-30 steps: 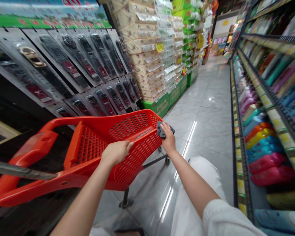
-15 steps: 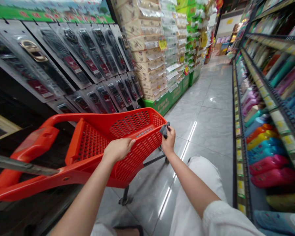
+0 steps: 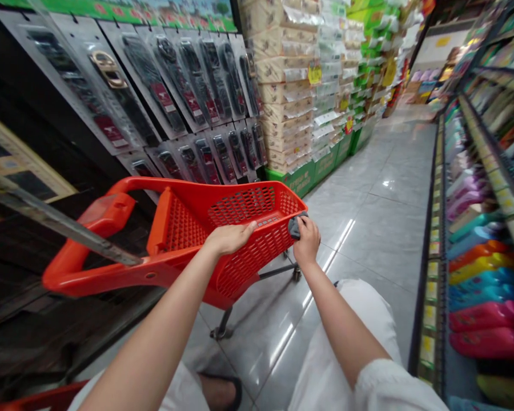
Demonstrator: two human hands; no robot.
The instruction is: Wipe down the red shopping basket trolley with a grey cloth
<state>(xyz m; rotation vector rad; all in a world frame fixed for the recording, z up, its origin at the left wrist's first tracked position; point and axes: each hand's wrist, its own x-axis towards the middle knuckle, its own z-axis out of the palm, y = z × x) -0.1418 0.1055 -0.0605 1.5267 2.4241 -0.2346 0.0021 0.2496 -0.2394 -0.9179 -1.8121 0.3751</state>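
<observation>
A red plastic shopping cart with perforated sides stands diagonally in front of me, its basket bare inside where I can see it. My left hand grips the near rim, thumb lying along the top edge and the other fingers mostly hidden. At the front corner of the basket, my right hand is closed around a bunched dark grey cloth, which presses against the rim. The cart's handle is off to the left, untouched by either hand.
Packaged belts hang on a rack behind the cart. Stacked cartons line the aisle's left side, and shelves of colourful bottles its right. A metal pole crosses at left. Grey tiled floor runs between.
My view has swung left, so the cart sits further right in the picture. Both hands stay at the rim, the right one still holding the cloth against the front corner.
</observation>
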